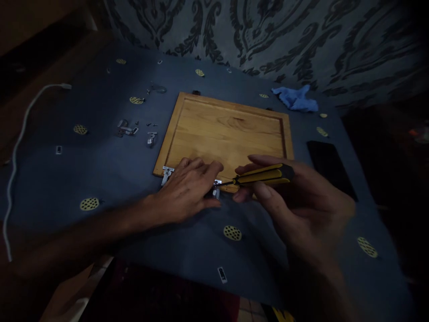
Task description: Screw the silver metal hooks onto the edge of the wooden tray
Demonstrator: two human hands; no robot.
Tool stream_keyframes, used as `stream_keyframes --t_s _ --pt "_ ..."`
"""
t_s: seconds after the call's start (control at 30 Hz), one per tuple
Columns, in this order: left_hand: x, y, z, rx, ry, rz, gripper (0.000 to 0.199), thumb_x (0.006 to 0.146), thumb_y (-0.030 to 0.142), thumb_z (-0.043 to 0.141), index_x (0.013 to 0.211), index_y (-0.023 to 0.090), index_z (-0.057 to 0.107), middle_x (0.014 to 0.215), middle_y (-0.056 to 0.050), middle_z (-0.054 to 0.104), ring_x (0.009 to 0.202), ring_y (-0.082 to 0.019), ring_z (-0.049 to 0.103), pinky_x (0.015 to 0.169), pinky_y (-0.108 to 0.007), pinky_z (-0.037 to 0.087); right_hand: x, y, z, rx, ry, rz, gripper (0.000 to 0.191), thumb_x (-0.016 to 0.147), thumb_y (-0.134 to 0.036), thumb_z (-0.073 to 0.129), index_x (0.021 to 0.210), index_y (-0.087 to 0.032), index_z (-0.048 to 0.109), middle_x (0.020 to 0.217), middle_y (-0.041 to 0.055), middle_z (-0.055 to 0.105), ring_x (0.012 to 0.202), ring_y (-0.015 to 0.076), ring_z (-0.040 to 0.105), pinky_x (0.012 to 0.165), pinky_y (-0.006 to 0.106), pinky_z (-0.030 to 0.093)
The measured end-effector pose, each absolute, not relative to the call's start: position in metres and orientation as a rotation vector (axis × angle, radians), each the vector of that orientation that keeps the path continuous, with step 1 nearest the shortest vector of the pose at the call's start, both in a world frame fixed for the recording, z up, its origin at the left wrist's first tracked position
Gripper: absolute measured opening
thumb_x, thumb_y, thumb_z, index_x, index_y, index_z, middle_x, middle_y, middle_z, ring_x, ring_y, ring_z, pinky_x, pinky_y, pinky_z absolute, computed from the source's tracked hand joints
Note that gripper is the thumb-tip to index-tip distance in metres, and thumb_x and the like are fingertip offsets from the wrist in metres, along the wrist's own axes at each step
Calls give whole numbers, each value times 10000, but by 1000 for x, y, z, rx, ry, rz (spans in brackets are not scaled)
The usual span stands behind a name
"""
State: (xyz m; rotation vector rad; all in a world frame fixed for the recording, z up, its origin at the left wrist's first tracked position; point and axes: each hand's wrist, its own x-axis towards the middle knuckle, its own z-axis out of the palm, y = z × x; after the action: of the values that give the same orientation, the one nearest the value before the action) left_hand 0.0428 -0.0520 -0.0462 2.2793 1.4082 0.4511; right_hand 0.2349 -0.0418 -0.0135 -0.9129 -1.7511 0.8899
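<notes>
A framed wooden panel (231, 129) lies flat on the blue patterned tablecloth (127, 232). Two metal hinges sit at its near edge, one (166, 175) at the left corner and another (216, 189) further right. My left hand (191, 185) rests on the near edge between them, fingers spread over the wood, its thumb beside the right hinge. In my right hand (295, 201) is a yellow and black screwdriver (264, 175), held between thumb and fingers. Its tip points left and meets the right hinge; the screw there is too small to tell.
Loose hinges (125, 128), another metal fitting (152, 139) and several small screws (149, 124) lie left of the panel. A blue cloth (296, 98) and a black phone (330, 165) are on the right. A white cable (22, 134) runs down the left side. Behind stands a patterned surface.
</notes>
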Motion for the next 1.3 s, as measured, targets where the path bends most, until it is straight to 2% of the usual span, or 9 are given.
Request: stream_keyframes --t_s 0.13,0.27,0.53,1.07,1.3 --pt "43 -52 -46 2280 1416 443 577 839 381 835 1269 190 500 1115 -79 682 1107 -305 611 929 -422 450 235 -45 -18 -998 -1647 855 177 868 -199 784 1024 -283 777 961 -7 780 570 114 706 559 256 610" --pt "44 -51 -42 2257 1424 374 528 843 367 831 1233 190 522 1112 -77 681 1112 -302 603 941 -424 449 230 -49 -23 -1020 -1513 809 129 845 -231 813 962 -253 763 915 -7 769 550 125 702 505 265 602" --pt "43 -52 -41 2243 1413 379 532 845 372 831 1233 192 514 1118 -68 684 1105 -287 599 936 -411 449 228 -49 -25 -967 -1402 728 120 844 -198 800 937 -211 725 903 8 765 513 119 690 495 277 612" --pt "41 -53 -45 2264 1386 446 540 850 364 828 1242 190 500 1139 -74 697 1106 -291 598 924 -407 438 232 -50 -29 -1005 -1464 761 144 861 -231 798 975 -258 715 912 -1 766 598 151 725 508 284 618" --pt "41 -53 -46 2268 1378 455 526 858 373 820 1231 183 501 1126 -75 698 1104 -297 604 911 -409 438 230 -51 -26 -971 -1498 735 144 847 -237 807 927 -243 688 897 -2 747 513 127 671 470 287 595"
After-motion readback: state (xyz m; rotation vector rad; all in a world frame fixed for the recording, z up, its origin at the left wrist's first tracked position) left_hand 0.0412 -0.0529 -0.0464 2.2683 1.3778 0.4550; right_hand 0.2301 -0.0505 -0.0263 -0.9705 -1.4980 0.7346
